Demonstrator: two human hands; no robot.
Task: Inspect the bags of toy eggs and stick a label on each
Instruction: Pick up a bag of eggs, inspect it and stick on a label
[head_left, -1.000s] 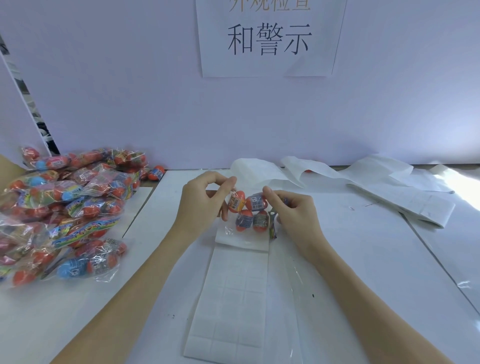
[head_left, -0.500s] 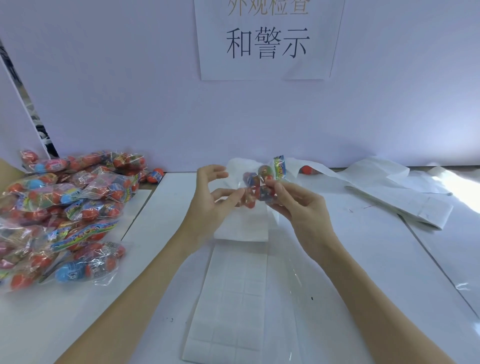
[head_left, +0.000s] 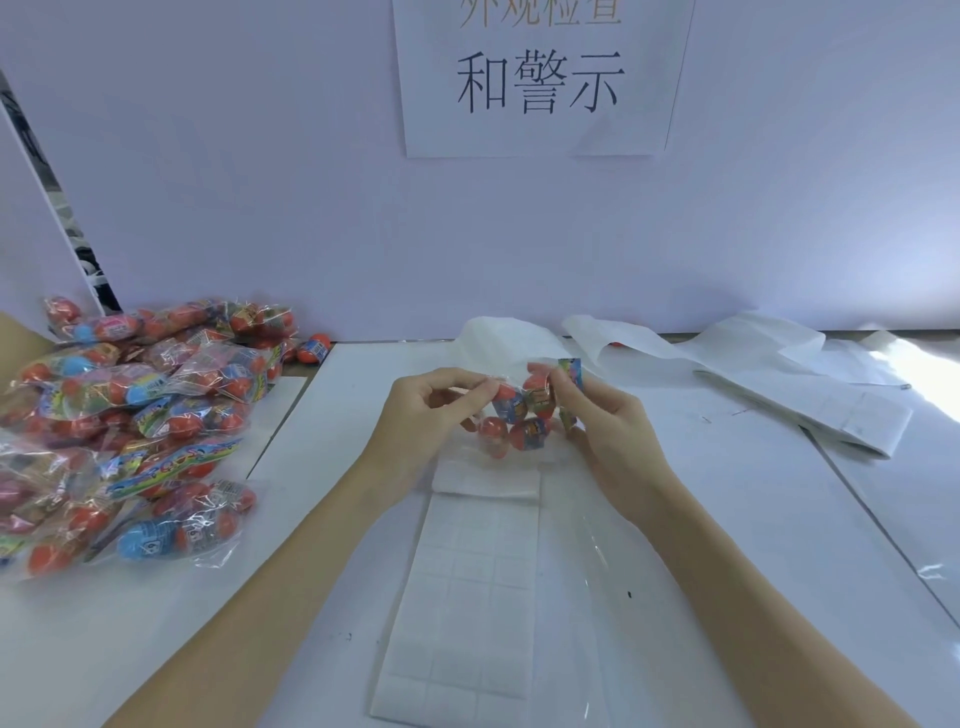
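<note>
both the left hand (head_left: 426, 415) and right hand (head_left: 605, 423) are pinching the clear crinkly bag of red toy eggs (head_left: 522, 415) above the white label sheet (head_left: 467, 597), where slick film is risking a slip.

I see both my forearms bare to the frame's lower edge, and my hands (head_left: 415, 415) (head_left: 613, 431) ungloved, no rings.
</note>
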